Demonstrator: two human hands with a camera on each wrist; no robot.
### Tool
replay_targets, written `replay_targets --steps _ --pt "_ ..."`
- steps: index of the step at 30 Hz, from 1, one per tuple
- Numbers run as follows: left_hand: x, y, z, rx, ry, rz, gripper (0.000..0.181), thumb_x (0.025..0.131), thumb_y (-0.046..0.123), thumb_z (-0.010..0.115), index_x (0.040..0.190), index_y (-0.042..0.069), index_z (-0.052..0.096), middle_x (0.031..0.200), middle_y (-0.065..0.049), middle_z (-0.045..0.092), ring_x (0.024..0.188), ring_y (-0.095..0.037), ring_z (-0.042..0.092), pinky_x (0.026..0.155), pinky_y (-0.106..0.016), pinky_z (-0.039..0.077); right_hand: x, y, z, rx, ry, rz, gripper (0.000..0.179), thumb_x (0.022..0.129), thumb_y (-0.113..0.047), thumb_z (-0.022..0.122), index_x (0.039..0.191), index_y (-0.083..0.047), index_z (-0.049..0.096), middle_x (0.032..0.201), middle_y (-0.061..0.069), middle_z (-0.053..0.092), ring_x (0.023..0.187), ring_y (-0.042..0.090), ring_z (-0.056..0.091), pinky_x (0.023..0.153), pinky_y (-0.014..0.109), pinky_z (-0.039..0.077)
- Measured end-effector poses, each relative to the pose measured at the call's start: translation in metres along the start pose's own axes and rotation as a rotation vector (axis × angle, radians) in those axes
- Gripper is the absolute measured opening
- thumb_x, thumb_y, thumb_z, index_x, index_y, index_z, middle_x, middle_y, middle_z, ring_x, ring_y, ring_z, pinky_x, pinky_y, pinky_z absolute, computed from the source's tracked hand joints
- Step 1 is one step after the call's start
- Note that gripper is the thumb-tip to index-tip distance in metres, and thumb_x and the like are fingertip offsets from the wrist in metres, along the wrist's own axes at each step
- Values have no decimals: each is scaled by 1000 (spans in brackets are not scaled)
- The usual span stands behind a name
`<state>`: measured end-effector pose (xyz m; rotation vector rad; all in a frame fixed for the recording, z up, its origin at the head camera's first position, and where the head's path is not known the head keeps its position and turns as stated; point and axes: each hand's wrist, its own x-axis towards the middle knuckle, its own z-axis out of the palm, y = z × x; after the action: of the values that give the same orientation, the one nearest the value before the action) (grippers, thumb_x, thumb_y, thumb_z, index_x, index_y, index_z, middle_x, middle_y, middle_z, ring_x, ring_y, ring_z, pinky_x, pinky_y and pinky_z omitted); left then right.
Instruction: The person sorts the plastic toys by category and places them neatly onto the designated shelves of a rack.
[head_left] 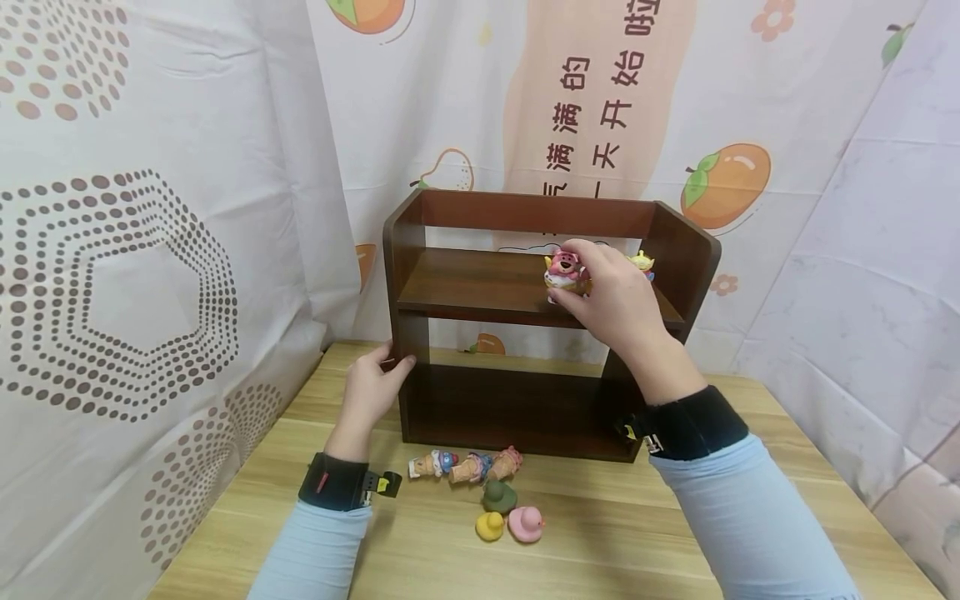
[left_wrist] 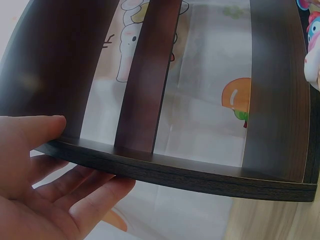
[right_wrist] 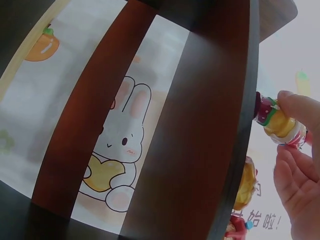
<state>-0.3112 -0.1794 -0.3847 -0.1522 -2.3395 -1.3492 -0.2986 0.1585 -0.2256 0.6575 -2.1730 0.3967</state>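
Observation:
A dark brown two-tier shelf (head_left: 517, 312) stands on the table. My right hand (head_left: 618, 292) pinches a small pink bear figurine (head_left: 564, 265) between thumb and fingers at the upper tier's front edge. In the right wrist view this figurine (right_wrist: 280, 122) shows a yellow, white and dark red body, close by the board's edge. My left hand (head_left: 375, 382) holds the shelf's left side panel (left_wrist: 190, 175), thumb inside and fingers outside. Behind my right hand, a yellow figurine (head_left: 642, 262) sits on the upper tier, partly hidden.
In front of the shelf lie several ice-cream-cone figurines (head_left: 468, 468). Nearer on the wooden table (head_left: 435, 558) are a green duck (head_left: 498, 497), a yellow duck (head_left: 490, 526) and a pink duck (head_left: 526, 524). Printed curtains (head_left: 465, 100) hang behind and at the sides.

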Motion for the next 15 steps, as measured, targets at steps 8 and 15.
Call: replay_targets --steps 8,15 --pt "-1 1 -1 12 3 1 44 96 29 69 133 5 67 123 -17 70 110 -33 68 89 -48 57 4 2 7 -91 25 27 62 78 -32 90 130 -14 62 115 14 70 108 35 63 73 53 55" --pt "-1 1 -1 10 1 4 43 97 29 69 133 6 68 123 -17 70 111 -33 68 89 -48 57 7 1 9 -96 -2 87 62 81 -35 88 134 -15 60 118 14 70 92 34 67 66 50 55"
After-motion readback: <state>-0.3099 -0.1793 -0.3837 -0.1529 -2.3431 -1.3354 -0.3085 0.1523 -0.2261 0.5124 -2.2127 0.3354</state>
